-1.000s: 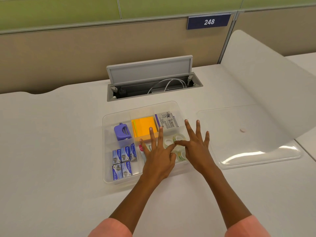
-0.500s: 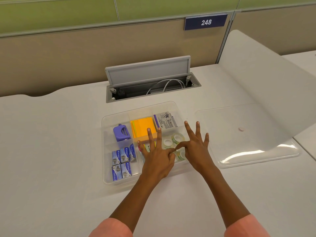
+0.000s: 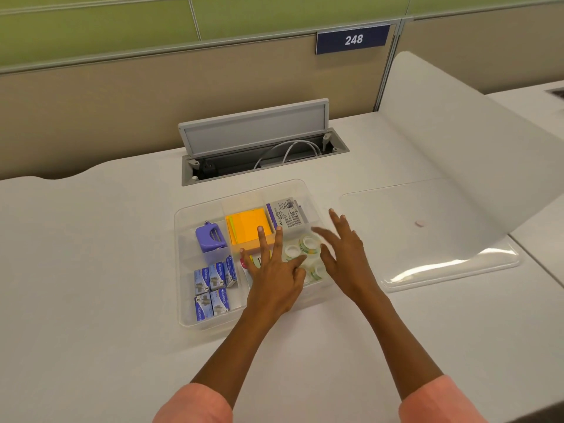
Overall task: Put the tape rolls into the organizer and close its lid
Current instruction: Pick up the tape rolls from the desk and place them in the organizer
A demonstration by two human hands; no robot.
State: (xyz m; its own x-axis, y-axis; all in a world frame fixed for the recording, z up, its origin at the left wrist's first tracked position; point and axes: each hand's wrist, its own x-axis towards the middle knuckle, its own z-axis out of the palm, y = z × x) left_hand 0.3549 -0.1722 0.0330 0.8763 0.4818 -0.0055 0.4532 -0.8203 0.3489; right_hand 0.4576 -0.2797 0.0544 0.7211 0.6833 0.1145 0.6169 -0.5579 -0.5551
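A clear plastic organizer (image 3: 183, 300) sits open on the white desk. Several clear tape rolls (image 3: 306, 243) lie in its right front compartment. My left hand (image 3: 274, 276) rests flat over the middle of the organizer, fingers spread, its thumb touching the rolls. My right hand (image 3: 345, 254) hovers just right of the rolls, fingers apart and blurred, holding nothing. The clear lid (image 3: 433, 239) lies flat on the desk to the right of the organizer.
The organizer also holds a purple hole punch (image 3: 209, 238), orange sticky notes (image 3: 247, 227), blue staple boxes (image 3: 213, 288) and a printed packet (image 3: 287, 213). Behind it an open cable hatch (image 3: 259, 148) is set into the desk. A white divider panel (image 3: 473, 141) stands at the right.
My right hand has lifted off the tape rolls and moved right, away from my left hand. My left hand has stayed over the organizer.
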